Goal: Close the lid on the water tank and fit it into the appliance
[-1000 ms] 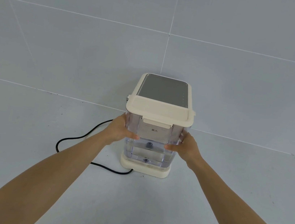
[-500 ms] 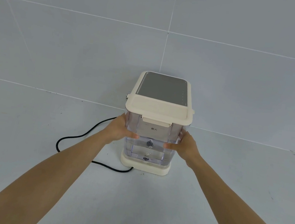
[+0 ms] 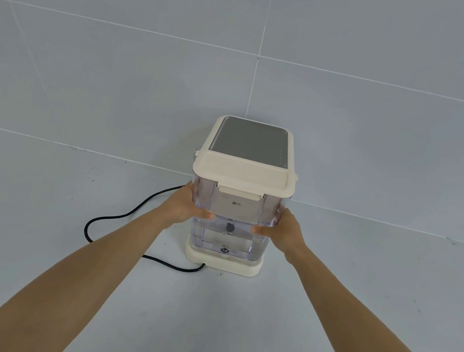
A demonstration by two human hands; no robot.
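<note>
Head view: two hands, left (image 3: pixel 183 206) and right (image 3: pixel 285 229), grip one water tank (image 3: pixel 237 206) (lid (image 3: pixel 242 176) shut).

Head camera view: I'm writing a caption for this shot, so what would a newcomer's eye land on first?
First, the cream appliance standing at centre on the pale floor, by the tiled wall. In front of it, the clear water tank with its cream lid closed sits on the base, the left hand and right hand clasping its sides. A black power cord loops across the floor to the left.
</note>
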